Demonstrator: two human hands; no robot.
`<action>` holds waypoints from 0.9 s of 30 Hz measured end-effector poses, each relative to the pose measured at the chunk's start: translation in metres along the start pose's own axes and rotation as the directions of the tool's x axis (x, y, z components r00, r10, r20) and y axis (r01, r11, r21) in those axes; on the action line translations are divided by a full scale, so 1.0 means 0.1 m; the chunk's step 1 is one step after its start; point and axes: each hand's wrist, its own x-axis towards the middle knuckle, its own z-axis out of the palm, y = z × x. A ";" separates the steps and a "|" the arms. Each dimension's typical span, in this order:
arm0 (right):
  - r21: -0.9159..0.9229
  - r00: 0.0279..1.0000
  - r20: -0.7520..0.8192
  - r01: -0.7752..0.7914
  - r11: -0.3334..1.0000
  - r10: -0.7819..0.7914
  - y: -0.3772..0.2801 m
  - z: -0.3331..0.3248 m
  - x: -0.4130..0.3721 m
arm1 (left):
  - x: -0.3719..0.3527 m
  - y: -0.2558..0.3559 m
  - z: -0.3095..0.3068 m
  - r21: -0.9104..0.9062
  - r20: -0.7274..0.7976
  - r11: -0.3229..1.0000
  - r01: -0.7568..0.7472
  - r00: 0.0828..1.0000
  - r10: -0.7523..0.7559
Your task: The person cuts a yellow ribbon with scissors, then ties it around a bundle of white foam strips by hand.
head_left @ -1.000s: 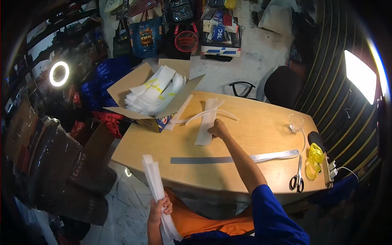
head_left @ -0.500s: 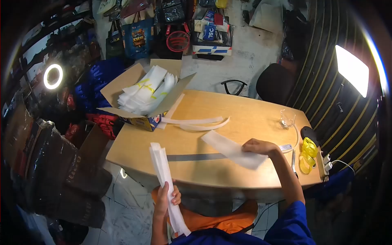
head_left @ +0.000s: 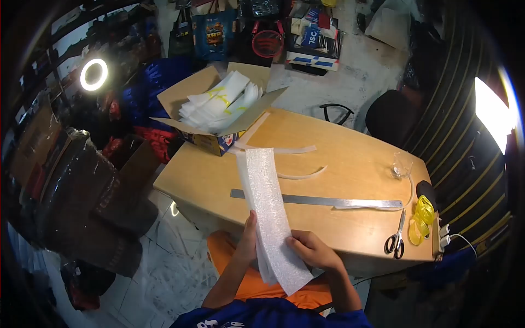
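Observation:
A stack of long white foam strips (head_left: 265, 208) is held upright at a slant over the table's front edge. My left hand (head_left: 249, 239) is closed around the stack's left side. At its right edge, my right hand (head_left: 311, 249) pinches the front strip, thumb on top, with this strip lying over the others. Behind the stack, a steel ruler (head_left: 311, 200) lies across the wooden table (head_left: 350, 164), a thin white strip beside its right end. Narrow curved offcuts (head_left: 303, 174) rest farther back.
An open cardboard box (head_left: 205, 141) full of white strips tied with yellow stands at the back left. Black-handled scissors (head_left: 399, 238), a yellow roll (head_left: 421, 218) and a power strip (head_left: 437, 238) are at the right edge. White scraps (head_left: 172, 279) litter the floor.
My right hand has brought its strip left from above the ruler onto the stack in my left hand. The view has shifted, and the scissors and ruler now show more fully.

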 end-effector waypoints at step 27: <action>-0.301 0.875 -0.448 0.043 0.953 -0.181 -0.14 0.40 -0.01 | -0.01 -0.01 0.07 0.085 0.042 0.988 -0.126 0.992 0.123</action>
